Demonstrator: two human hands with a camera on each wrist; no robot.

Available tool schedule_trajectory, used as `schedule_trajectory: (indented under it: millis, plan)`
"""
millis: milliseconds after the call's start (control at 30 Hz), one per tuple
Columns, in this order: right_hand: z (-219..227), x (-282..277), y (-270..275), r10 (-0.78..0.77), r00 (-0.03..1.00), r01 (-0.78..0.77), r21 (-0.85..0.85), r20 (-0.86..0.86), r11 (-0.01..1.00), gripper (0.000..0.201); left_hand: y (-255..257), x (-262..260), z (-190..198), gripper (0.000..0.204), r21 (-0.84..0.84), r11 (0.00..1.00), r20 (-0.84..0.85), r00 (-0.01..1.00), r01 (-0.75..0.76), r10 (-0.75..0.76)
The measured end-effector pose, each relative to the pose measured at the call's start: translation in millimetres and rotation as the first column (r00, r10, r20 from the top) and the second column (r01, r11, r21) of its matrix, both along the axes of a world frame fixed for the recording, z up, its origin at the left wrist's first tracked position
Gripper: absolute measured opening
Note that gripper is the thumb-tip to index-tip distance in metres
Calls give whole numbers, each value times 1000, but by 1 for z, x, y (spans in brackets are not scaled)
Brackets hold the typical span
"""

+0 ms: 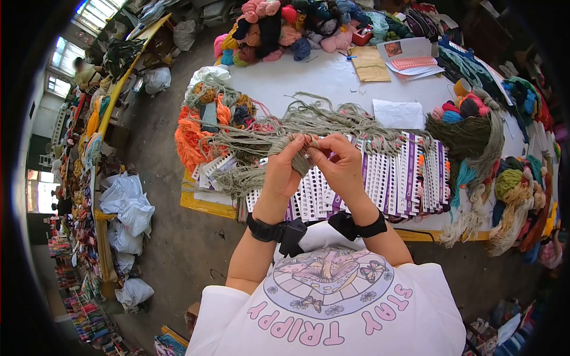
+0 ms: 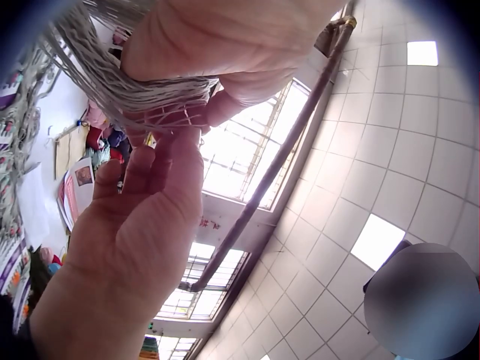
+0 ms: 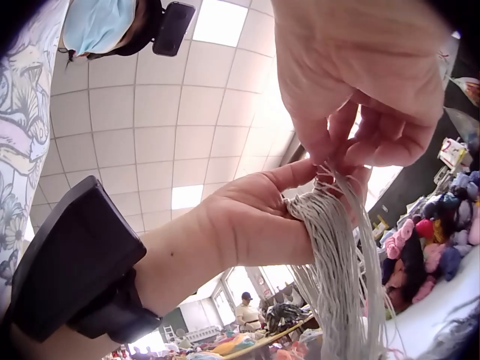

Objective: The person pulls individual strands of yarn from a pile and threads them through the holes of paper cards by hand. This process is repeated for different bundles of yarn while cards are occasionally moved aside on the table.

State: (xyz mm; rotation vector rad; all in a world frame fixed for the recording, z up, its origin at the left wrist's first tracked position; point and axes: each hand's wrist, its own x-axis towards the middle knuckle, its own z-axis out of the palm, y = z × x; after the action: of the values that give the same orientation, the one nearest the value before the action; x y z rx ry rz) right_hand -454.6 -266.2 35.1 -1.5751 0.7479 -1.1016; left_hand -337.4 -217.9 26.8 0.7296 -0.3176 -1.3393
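My left hand (image 1: 281, 173) holds a thick hank of grey-green yarn (image 3: 330, 240) over the table's front half. The strands drape across its fingers and hang down in the right wrist view. My right hand (image 1: 343, 167) meets it at the hank's end, its thumb and fingertips pinching a few strands (image 3: 345, 184). In the left wrist view the strands fan out over the left fingers, close to the right fingertips. Below both hands lies a row of white punched cards (image 1: 409, 178) with purple print, more grey-green yarn (image 1: 332, 118) lying along their tops.
Orange yarn (image 1: 191, 142) is heaped at the table's left end. Dark olive yarn (image 1: 457, 135) and mixed skeins lie at the right. A white paper (image 1: 398, 114), a brown envelope (image 1: 369, 64) and a large yarn pile (image 1: 279, 29) lie farther back.
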Motion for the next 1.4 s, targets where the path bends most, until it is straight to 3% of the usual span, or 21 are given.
schedule_trajectory:
  millis: [233, 333, 533, 633, 733, 1033, 1133, 1167, 1200, 1233, 1267, 1300, 1333, 1367, 1400]
  plan:
    - [-3, -6, -5, 57, 997, -63, 123, 53, 990, 13, 0, -1, 3, 19, 50, 999, -24, 1000, -4, 5]
    - [-4, -7, -6, 57, 997, -62, 90, 53, 994, 13, 0, -2, 0, 20, 35, 999, -33, 999, 12, -11]
    - [7, -6, -2, 0, 989, -5, -37, -147, 999, 12, 0, 0, -4, 21, 16, 998, 40, 997, 59, -59]
    - [-5, -3, -4, -13, 994, 15, 18, -112, 1000, 10, -1, -5, 0, 19, 35, 999, 42, 999, 22, -23]
    - [-7, -1, -2, -3, 999, -3, 157, 37, 988, 9, -1, -6, 1, 18, 25, 1000, 45, 999, -1, 0]
    - [-8, 0, -2, 14, 1000, -16, 106, 19, 994, 9, 2, -2, -7, 19, 9, 1000, 41, 999, 4, -5]
    - [-4, 0, -1, -92, 993, 87, -64, -68, 994, 8, 1, -2, -4, 19, 72, 997, -25, 999, -39, 41]
    - [-6, 0, -3, -74, 995, 73, 20, 63, 997, 7, 1, -1, -3, 20, 106, 993, -56, 996, -58, 64]
    - [-11, -1, -8, -65, 979, 47, 100, 193, 994, 7, 2, 5, -4, 17, 20, 998, -225, 972, -59, 62]
    - [-11, -2, -13, -67, 945, 10, 175, 320, 984, 7, 4, 20, -8, 16, -64, 995, -387, 921, -76, 45]
    - [-5, -11, -22, -138, 803, -204, 485, 580, 851, 8, 8, 39, -13, 14, -143, 984, -537, 844, -106, 13]
    - [3, -24, -34, -309, 603, -474, 642, 735, 602, 9, 15, 69, -26, 11, -159, 970, -560, 826, -184, 65]
    - [-16, -40, -56, -311, 367, -699, 481, 877, 529, 9, 27, 107, -41, 8, -171, 950, -584, 804, -261, 115]
    - [-42, -61, -80, -341, 101, -857, 256, 935, 448, 11, 42, 141, -48, 6, -46, 915, -546, 777, -401, 313]
    - [-56, -85, -99, -441, 132, -800, 358, 888, 481, 14, 66, 190, -67, 7, 17, 895, -595, 715, -446, 368]
